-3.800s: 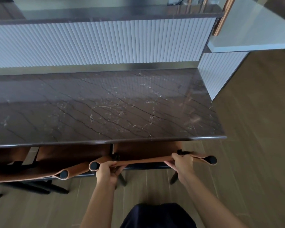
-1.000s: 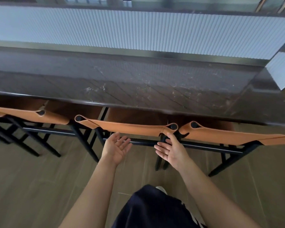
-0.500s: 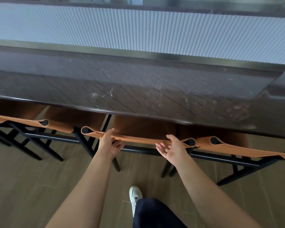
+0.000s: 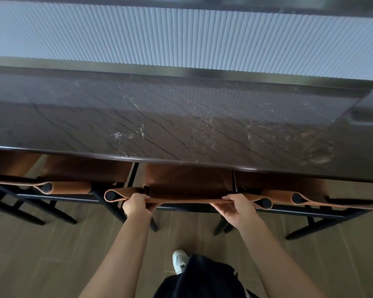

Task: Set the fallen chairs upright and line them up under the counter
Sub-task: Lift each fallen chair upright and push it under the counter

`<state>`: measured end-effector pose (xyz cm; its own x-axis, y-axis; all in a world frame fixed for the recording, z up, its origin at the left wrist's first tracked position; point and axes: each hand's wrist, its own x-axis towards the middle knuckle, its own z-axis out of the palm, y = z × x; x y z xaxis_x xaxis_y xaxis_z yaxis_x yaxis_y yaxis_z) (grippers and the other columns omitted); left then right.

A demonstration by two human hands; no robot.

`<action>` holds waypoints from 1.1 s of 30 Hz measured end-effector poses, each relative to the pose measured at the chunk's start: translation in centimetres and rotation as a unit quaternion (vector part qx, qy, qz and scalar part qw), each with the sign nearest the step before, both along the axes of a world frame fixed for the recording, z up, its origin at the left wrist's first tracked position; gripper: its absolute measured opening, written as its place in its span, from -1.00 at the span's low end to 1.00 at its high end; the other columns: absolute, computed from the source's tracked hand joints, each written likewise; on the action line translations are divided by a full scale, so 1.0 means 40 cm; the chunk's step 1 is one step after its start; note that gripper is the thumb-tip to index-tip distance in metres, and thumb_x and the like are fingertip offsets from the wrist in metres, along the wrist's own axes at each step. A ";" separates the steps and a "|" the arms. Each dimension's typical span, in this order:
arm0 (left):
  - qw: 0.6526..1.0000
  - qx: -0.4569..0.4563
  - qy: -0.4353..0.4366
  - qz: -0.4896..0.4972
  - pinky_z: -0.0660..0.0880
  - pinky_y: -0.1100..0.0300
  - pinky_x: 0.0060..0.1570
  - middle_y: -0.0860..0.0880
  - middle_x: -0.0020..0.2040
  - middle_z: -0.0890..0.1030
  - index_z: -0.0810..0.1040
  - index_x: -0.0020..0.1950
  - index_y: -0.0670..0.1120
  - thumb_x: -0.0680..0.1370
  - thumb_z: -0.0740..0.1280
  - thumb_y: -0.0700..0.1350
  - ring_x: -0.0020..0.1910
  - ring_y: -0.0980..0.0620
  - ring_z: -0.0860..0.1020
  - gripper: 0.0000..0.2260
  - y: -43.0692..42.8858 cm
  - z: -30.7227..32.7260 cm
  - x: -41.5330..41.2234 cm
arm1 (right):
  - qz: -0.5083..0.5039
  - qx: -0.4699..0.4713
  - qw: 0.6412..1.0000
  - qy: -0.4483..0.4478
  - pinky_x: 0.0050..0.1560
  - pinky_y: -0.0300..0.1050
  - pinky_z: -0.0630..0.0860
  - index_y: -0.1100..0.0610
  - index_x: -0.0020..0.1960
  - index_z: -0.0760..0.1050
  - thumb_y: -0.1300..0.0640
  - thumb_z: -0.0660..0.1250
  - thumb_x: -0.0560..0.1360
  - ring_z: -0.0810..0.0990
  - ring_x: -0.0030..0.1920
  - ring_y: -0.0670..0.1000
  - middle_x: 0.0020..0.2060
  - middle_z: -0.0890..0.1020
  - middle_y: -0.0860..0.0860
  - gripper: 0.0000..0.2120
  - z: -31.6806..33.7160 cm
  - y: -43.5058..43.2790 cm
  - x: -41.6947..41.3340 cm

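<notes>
You are on the lining-up step. Your left hand (image 4: pixel 137 206) and right hand (image 4: pixel 237 209) both hold the top of the middle chair (image 4: pixel 187 181), with the fingers curled round its brown back. The chair stands up, with its seat under the counter (image 4: pixel 181 125). Next, I think it needs a small, straight push to sit even. The left chair (image 4: pixel 71 187) and right chair (image 4: pixel 310 200) stand just beside it, so it could bump them.

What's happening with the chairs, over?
Left hand and right hand grip middle tan leather chair's backrest. Chair upright, seat under dark marble counter. Right neighbour tan chair close alongside.
</notes>
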<state>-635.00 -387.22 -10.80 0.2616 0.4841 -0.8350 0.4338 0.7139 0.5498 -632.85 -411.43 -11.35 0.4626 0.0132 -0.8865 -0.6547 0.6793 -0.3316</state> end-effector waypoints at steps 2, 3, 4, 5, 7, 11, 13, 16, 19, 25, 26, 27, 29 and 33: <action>1.000 -0.003 -0.017 0.002 0.56 -0.14 -0.07 -0.28 0.01 0.53 0.45 0.20 -0.31 0.43 0.19 -0.52 -0.25 -0.22 0.53 -0.64 0.004 -0.005 -0.006 | -0.004 -0.007 1.000 -0.002 0.02 0.24 0.55 0.28 -0.06 0.38 0.51 0.12 0.53 0.56 -0.06 0.34 -0.04 0.49 0.31 -0.82 0.001 0.001 0.002; 1.000 -0.003 -0.024 0.002 0.56 -0.14 -0.05 -0.29 0.01 0.53 0.44 0.21 -0.31 0.43 0.18 -0.53 -0.25 -0.22 0.52 -0.62 0.006 -0.007 -0.008 | -0.006 -0.010 1.000 -0.005 0.02 0.25 0.55 0.28 -0.06 0.38 0.51 0.11 0.52 0.56 -0.07 0.34 -0.05 0.49 0.30 -0.82 0.001 0.005 0.002; 1.000 0.000 -0.029 0.004 0.56 -0.14 -0.06 -0.29 -0.01 0.53 0.43 0.21 -0.30 0.43 0.18 -0.53 -0.25 -0.21 0.52 -0.62 0.007 -0.007 -0.008 | -0.009 -0.012 1.000 -0.008 0.01 0.25 0.55 0.28 -0.06 0.38 0.51 0.11 0.52 0.56 -0.09 0.33 -0.06 0.49 0.30 -0.82 0.000 0.009 0.002; 0.999 0.003 -0.031 0.007 0.55 -0.13 -0.08 -0.28 -0.06 0.53 0.43 0.19 -0.29 0.44 0.18 -0.53 -0.25 -0.20 0.52 -0.64 0.009 -0.006 -0.011 | -0.010 -0.017 1.000 -0.008 -0.02 0.24 0.55 0.27 -0.05 0.38 0.51 0.11 0.52 0.56 -0.10 0.33 -0.07 0.49 0.29 -0.81 -0.001 0.011 0.001; 0.999 0.004 -0.034 0.009 0.55 -0.11 -0.14 -0.24 -0.15 0.52 0.43 0.14 -0.26 0.45 0.18 -0.53 -0.24 -0.18 0.52 -0.67 0.018 -0.007 -0.014 | -0.007 -0.021 1.000 -0.008 -0.10 0.22 0.56 0.27 -0.05 0.37 0.52 0.12 0.52 0.57 -0.10 0.32 -0.07 0.49 0.29 -0.81 -0.001 0.019 0.000; 0.999 0.015 -0.033 0.012 0.56 -0.13 -0.10 -0.22 -0.17 0.50 0.41 0.14 -0.26 0.45 0.17 -0.52 -0.21 -0.18 0.53 -0.68 0.045 -0.021 -0.025 | -0.005 -0.010 1.000 -0.008 -0.14 0.21 0.57 0.27 0.01 0.39 0.52 0.11 0.51 0.58 -0.02 0.34 -0.01 0.51 0.33 -0.79 -0.003 0.039 -0.005; 0.999 0.018 -0.028 0.008 0.57 -0.11 -0.11 -0.22 -0.20 0.50 0.43 0.02 -0.29 0.43 0.19 -0.53 -0.26 -0.16 0.53 -0.75 0.074 -0.026 -0.032 | 0.001 -0.001 1.000 -0.010 -0.20 0.19 0.57 0.28 0.07 0.40 0.52 0.10 0.51 0.57 0.05 0.36 0.02 0.51 0.33 -0.76 0.003 0.065 -0.006; 0.999 0.026 -0.027 0.011 0.60 -0.02 -0.45 -0.23 -0.23 0.49 0.41 -0.12 -0.29 0.40 0.20 -0.55 -0.28 -0.18 0.52 -0.80 0.129 -0.027 -0.030 | 0.000 0.009 1.000 -0.007 -0.26 0.17 0.57 0.28 0.09 0.40 0.52 0.09 0.52 0.58 -0.02 0.35 0.03 0.51 0.34 -0.74 0.007 0.114 -0.006; 0.999 0.022 -0.037 0.002 0.61 -0.11 -0.30 -0.24 -0.20 0.49 0.42 -0.05 -0.30 0.39 0.18 -0.57 -0.25 -0.22 0.52 -0.75 0.161 -0.029 -0.015 | -0.016 0.007 1.000 -0.004 -0.30 0.16 0.58 0.26 0.07 0.40 0.53 0.11 0.51 0.59 -0.05 0.33 0.01 0.51 0.33 -0.74 0.005 0.143 -0.002; 0.999 0.016 -0.049 -0.006 0.62 -0.13 -0.32 -0.26 -0.20 0.50 0.40 -0.07 -0.26 0.40 0.16 -0.57 -0.25 -0.24 0.54 -0.74 0.171 -0.037 0.001 | -0.051 0.019 0.999 -0.007 -0.34 0.15 0.61 0.25 0.13 0.41 0.52 0.13 0.50 0.61 -0.04 0.30 0.02 0.54 0.32 -0.70 -0.013 0.146 -0.002; 0.999 0.017 -0.047 -0.004 0.60 -0.13 -0.37 -0.26 -0.21 0.50 0.40 -0.02 -0.27 0.40 0.16 -0.57 -0.25 -0.24 0.54 -0.72 0.172 -0.039 0.003 | -0.054 0.021 0.998 -0.009 -0.36 0.14 0.62 0.24 0.14 0.40 0.52 0.13 0.50 0.61 -0.03 0.30 0.03 0.53 0.31 -0.69 -0.016 0.146 -0.004; 0.999 0.018 -0.047 -0.004 0.60 -0.12 -0.39 -0.25 -0.21 0.50 0.40 0.00 -0.27 0.40 0.17 -0.57 -0.26 -0.23 0.54 -0.71 0.174 -0.042 0.004 | -0.058 0.023 0.998 -0.012 -0.37 0.14 0.63 0.24 0.14 0.40 0.52 0.13 0.50 0.61 -0.03 0.30 0.04 0.53 0.31 -0.69 -0.019 0.147 -0.005; 0.999 0.016 -0.048 -0.006 0.64 -0.11 -0.29 -0.25 -0.20 0.51 0.41 -0.03 -0.26 0.40 0.18 -0.56 -0.25 -0.24 0.55 -0.73 0.178 -0.045 0.008 | -0.063 0.027 0.998 -0.016 -0.37 0.13 0.64 0.23 0.11 0.41 0.53 0.15 0.49 0.61 -0.02 0.31 0.05 0.53 0.31 -0.70 -0.026 0.148 -0.007; 0.998 0.023 -0.055 -0.004 0.54 -0.16 -0.03 -0.25 -0.16 0.51 0.39 -0.12 -0.22 0.41 0.16 -0.57 -0.21 -0.27 0.56 -0.74 0.206 -0.035 0.028 | -0.057 0.046 0.997 -0.017 -0.29 0.17 0.64 0.23 0.12 0.42 0.53 0.16 0.50 0.62 -0.02 0.31 0.06 0.55 0.30 -0.69 -0.031 0.174 0.002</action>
